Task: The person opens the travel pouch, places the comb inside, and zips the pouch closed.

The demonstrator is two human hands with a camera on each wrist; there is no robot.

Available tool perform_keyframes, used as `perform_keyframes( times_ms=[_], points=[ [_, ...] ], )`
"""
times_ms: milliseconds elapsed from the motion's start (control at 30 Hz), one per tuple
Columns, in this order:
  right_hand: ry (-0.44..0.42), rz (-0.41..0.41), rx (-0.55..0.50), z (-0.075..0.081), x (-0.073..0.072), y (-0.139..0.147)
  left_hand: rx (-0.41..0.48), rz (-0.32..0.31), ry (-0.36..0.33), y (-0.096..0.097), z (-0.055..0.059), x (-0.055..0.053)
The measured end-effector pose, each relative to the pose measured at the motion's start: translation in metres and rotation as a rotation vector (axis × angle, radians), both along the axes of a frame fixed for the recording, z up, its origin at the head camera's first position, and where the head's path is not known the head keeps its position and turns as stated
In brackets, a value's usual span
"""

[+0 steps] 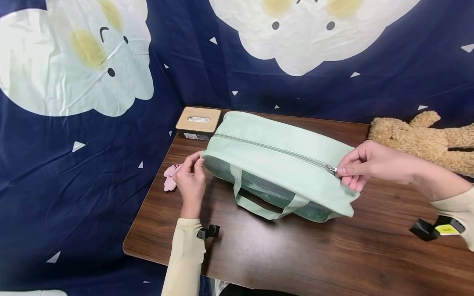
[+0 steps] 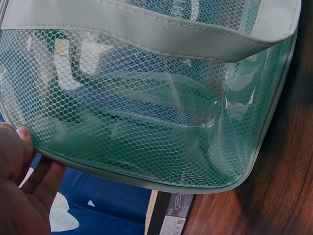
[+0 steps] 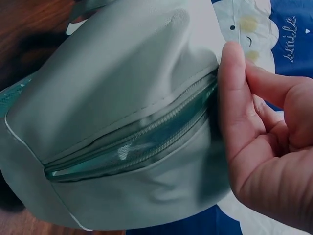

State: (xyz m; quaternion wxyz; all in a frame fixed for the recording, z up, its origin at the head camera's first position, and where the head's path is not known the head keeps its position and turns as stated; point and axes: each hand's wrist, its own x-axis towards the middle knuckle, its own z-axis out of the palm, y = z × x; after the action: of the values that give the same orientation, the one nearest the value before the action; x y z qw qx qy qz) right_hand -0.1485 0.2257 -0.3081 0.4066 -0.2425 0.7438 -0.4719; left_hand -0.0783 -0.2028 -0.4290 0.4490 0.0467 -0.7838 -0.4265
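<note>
A mint-green bag (image 1: 259, 158) lies across the table, its zipper running lengthwise along the top. My right hand (image 1: 364, 164) pinches the zipper pull (image 1: 331, 168) near the bag's right end. Seen from the right wrist, a stretch of the zipper (image 3: 142, 142) gapes between its end and my fingers; the pull is hidden there. At the left end, my left hand (image 1: 190, 181) pinches the bag's edge between thumb and fingers. The mesh side (image 2: 146, 132) with a carrying strap (image 2: 161, 36) fills the left wrist view. Dark and bluish shapes show through the mesh.
A tissue box (image 1: 198, 120) with a wooden lid stands behind the bag's left end. Close to my left hand lies a small pink plush (image 1: 170, 179). A tan teddy bear (image 1: 418, 142) lies at the back right. Navy cloth (image 1: 196, 53) hangs behind the table (image 1: 277, 250).
</note>
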Motion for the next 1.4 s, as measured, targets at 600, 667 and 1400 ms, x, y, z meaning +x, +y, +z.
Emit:
perform_keyframes(
  times_ms=[600, 667, 1400],
  points=[
    [-0.036, 0.091, -0.2, -0.023, 0.006, 0.04, 0.006, 0.002, -0.02, 0.001, 0.0, 0.0],
    [-0.044, 0.082, -0.2, -0.025, 0.007, 0.044, 0.008, 0.005, -0.018, 0.001, 0.0, 0.0],
    [-0.086, 0.1, -0.299, -0.05, 0.009, 0.072, 0.025, -0.008, 0.004, 0.001, 0.0, 0.0]
  ],
)
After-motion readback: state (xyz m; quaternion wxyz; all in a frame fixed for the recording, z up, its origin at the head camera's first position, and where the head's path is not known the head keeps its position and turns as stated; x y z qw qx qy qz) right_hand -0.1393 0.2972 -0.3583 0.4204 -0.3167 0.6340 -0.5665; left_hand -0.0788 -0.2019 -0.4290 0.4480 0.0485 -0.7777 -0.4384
